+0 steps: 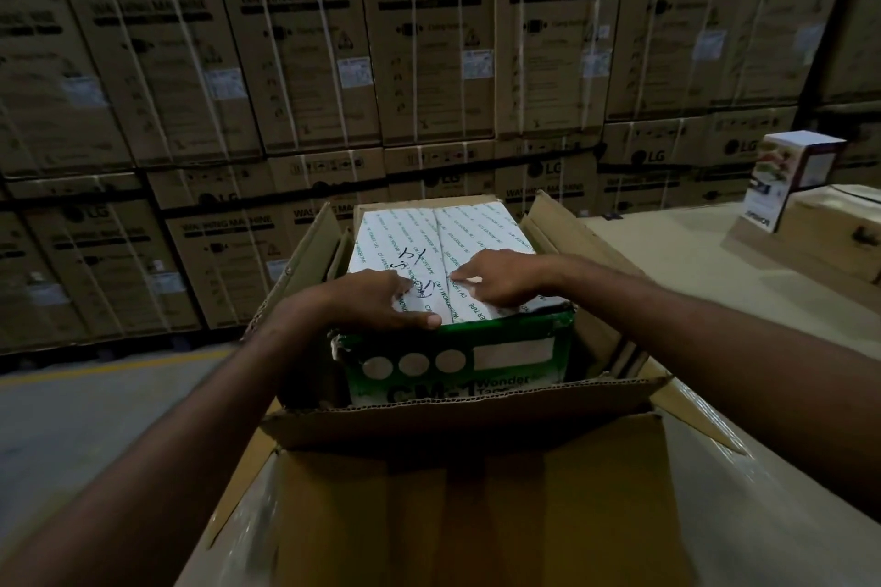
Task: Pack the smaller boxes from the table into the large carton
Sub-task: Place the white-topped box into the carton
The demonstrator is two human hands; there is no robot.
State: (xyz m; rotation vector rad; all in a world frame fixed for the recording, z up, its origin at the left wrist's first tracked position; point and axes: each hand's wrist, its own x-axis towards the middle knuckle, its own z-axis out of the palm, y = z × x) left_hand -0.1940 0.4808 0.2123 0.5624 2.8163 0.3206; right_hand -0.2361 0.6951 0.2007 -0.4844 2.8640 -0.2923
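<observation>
A green and white tape box [457, 362], its top sealed with printed white tape, sits inside the large brown carton [476, 491], whose flaps stand open. My left hand [381, 300] lies on the box's near top edge, fingers on top and thumb hooked over the front edge. My right hand [500, 281] rests on the box top beside it, fingers bent and pressing on the tape seam. The box's lower part is hidden by the carton's front wall. A small white and maroon box [791, 176] stands on the table [667, 253] at far right.
A tall wall of stacked brown washing machine cartons [333, 62] fills the background. A flat brown box [834, 229] lies at the table's right edge, next to the small box. Grey floor with a yellow line [95, 372] is at left.
</observation>
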